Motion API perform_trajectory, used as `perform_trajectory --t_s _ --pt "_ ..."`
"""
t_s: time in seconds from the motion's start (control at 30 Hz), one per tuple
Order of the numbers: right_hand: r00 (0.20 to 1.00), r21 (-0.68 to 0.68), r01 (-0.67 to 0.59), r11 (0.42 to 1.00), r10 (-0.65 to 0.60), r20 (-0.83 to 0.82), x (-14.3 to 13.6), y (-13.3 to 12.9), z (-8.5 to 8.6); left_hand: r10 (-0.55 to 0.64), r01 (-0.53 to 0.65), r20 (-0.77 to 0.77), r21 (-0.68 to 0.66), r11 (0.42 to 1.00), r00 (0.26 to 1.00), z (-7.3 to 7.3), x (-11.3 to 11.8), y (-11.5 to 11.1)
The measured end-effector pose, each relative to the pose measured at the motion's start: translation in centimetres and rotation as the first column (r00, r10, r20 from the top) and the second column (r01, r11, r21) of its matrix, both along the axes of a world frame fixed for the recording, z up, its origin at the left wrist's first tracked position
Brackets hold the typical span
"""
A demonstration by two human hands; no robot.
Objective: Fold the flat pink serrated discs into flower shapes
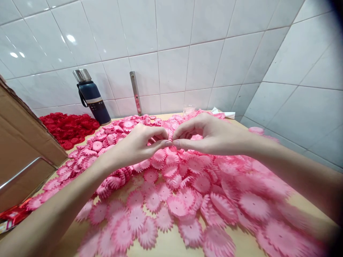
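Observation:
My left hand (143, 141) and my right hand (206, 135) meet over the middle of a heap of pink flower-petal discs (189, 196). Thumb and fingers are pinched together on each hand, and the two thumb tips nearly touch. A sliver of a pink petal disc (170, 134) shows between the fingertips; the fingers hide most of it. The loose discs are round with notched, curled edges, and several have a small dark hole at the centre. Some lie flat near me, while others are stacked or tumbled further back.
A pile of red petal pieces (68, 128) lies at the back left beside a dark blue bottle (93, 101). A cardboard box (24, 146) stands on the left, above a red wrapper (14, 216). A clear cup (189, 109) and white paper (226, 114) sit near the tiled wall (174, 67).

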State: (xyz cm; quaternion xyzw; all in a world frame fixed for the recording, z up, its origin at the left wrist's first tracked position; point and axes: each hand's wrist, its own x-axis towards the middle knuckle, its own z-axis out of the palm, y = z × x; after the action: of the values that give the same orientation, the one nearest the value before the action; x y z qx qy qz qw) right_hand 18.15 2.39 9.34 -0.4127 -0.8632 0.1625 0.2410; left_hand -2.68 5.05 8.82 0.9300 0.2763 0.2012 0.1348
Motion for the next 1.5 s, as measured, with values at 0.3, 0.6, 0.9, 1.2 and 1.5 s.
perform_trajectory --t_s 0.3,0.6,0.9,1.2,1.5 --pt "1.000 0.007 0.004 1.000 -0.004 -0.003 0.02 0.00 0.04 0.010 -0.010 0.006 0.011 1.000 1.000 -0.11 0.01 0.16" --pt "1.000 0.010 -0.019 1.000 0.019 -0.010 0.02 0.01 -0.02 0.007 -0.007 0.001 0.005 1.000 1.000 -0.08 -0.02 0.04" --pt "1.000 0.023 0.000 1.000 0.001 -0.021 -0.18 -0.13 0.08 0.021 -0.021 0.005 -0.015 1.000 1.000 0.07 0.06 0.01" --pt "0.999 -0.010 -0.008 1.000 0.007 -0.047 -0.06 -0.07 0.00 0.011 -0.010 0.017 -0.012 1.000 1.000 -0.09 0.03 0.10" --pt "0.999 -0.012 0.013 1.000 -0.013 -0.035 -0.11 -0.26 0.14 0.010 -0.010 0.015 -0.008 1.000 1.000 -0.02 0.02 0.02"
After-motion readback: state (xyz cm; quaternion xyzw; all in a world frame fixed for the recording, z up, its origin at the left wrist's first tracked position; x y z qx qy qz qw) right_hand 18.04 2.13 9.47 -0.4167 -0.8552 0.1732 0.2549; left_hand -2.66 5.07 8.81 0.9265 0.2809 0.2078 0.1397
